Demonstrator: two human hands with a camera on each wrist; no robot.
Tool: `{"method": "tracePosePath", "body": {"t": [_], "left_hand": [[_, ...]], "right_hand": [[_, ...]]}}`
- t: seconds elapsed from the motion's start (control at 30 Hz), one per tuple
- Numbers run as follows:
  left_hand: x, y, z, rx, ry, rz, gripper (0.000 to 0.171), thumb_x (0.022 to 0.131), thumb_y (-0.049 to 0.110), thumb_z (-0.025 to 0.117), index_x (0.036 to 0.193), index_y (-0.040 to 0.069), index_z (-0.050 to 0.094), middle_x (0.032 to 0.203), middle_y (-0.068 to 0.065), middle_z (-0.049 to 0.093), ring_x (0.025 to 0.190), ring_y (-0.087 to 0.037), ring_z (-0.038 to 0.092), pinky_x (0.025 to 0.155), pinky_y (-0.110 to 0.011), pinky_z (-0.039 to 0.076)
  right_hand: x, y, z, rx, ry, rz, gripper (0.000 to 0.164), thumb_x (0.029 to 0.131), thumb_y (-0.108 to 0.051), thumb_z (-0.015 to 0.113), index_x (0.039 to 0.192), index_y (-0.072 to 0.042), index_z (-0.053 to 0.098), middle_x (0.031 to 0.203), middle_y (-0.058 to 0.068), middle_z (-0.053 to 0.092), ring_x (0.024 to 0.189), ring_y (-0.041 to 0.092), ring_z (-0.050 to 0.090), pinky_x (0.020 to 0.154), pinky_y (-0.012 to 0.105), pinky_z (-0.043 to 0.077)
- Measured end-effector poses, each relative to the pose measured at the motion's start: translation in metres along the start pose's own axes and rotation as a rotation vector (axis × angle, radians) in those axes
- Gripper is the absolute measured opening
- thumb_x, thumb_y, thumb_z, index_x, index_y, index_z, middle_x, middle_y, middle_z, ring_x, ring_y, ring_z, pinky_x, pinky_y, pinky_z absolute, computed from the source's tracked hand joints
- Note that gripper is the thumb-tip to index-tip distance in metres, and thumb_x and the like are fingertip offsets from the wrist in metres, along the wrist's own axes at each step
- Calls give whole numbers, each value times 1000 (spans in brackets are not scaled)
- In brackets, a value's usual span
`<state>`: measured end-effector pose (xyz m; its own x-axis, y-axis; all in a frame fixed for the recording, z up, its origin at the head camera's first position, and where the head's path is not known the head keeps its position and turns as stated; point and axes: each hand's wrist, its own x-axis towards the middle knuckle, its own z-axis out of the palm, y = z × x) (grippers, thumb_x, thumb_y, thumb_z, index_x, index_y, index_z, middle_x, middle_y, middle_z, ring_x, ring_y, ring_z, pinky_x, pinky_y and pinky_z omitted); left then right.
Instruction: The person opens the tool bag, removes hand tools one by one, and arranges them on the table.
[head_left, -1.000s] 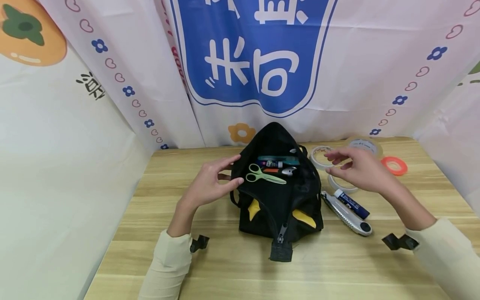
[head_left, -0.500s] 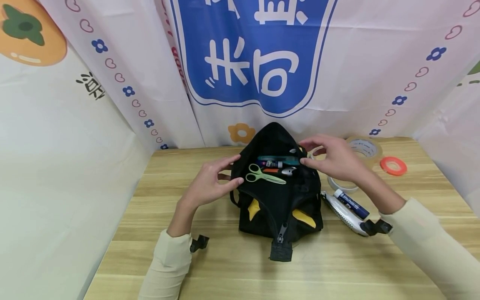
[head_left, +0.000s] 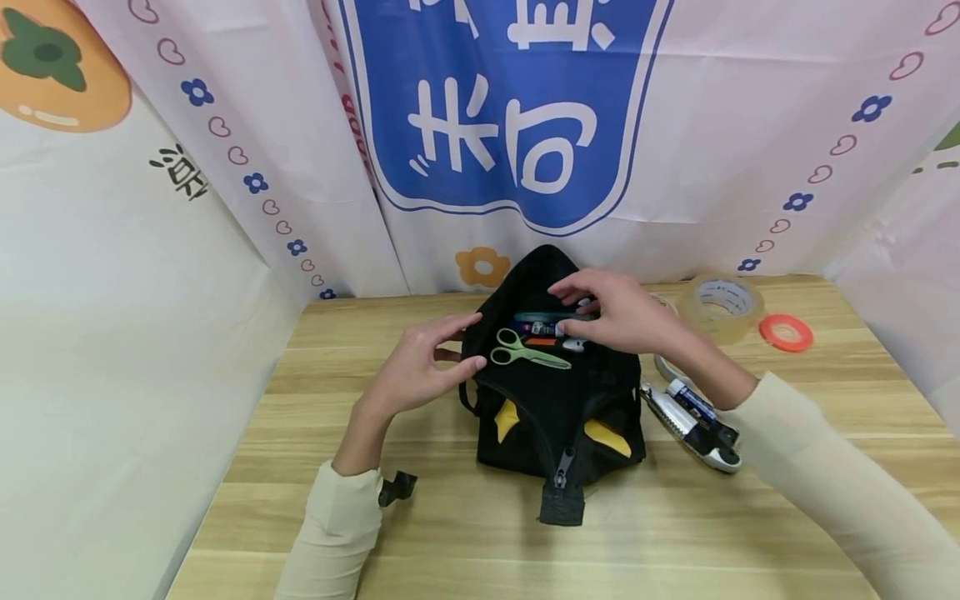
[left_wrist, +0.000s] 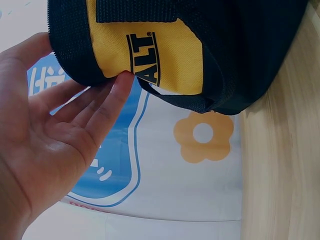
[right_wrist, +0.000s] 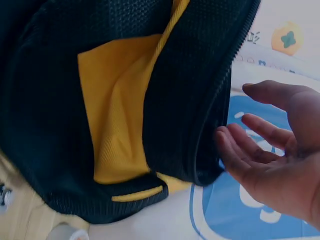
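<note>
A black tool bag point(head_left: 517, 450) with yellow panels stands with its mouth spread wide. Inside it lie green-handled scissors point(head_left: 540, 357), an orange-and-silver tool point(head_left: 540, 342), a purple stick point(head_left: 546, 328) and a teal item point(head_left: 531, 317). My left hand point(head_left: 420, 367) holds the bag's left rim, thumb at the zipper edge and fingers against the yellow panel point(left_wrist: 180, 55). My right hand point(head_left: 622, 312) hovers over the right side of the mouth, fingers loosely bent and nothing between them; it partly hides the contents. In the right wrist view its fingertips point(right_wrist: 222, 137) are beside the zipped rim.
Right of the bag lie a silver utility knife point(head_left: 671, 412) and a blue glue stick point(head_left: 690, 400), partly covered by my right wrist. Behind them are a wide clear tape roll point(head_left: 693, 321), a red tape ring point(head_left: 804, 342) and white tape rolls. A printed cloth hangs behind.
My right hand has moved left from above the tape rolls to over the bag's mouth. The left hand stays at the rim, and the bag has not moved.
</note>
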<state>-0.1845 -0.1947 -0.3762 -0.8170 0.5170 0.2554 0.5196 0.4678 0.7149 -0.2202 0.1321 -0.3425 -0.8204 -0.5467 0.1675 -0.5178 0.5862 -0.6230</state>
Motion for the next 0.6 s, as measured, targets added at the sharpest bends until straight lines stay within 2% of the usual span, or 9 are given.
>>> {"method": "tracePosePath", "body": {"t": [0.3,0.6], "left_hand": [[-1,0,-1,-18,11,-5,60,99,16,78,153,0,57,157,-18,59,136,-34,65,92,-33,67],[-1,0,-2,-20,15,4,59,99,15,79,152,0,58,155,-19,61,130,-34,69,92,-33,67]], "right_hand": [[25,-3,21,23,-103,-26,46,98,-11,76,141,0,65,139,18,68,125,35,69,105,51,62],[49,14,39,-51,-153,37,48,97,-16,78,140,1,66,134,18,71,125,35,68,108,51,58]]}}
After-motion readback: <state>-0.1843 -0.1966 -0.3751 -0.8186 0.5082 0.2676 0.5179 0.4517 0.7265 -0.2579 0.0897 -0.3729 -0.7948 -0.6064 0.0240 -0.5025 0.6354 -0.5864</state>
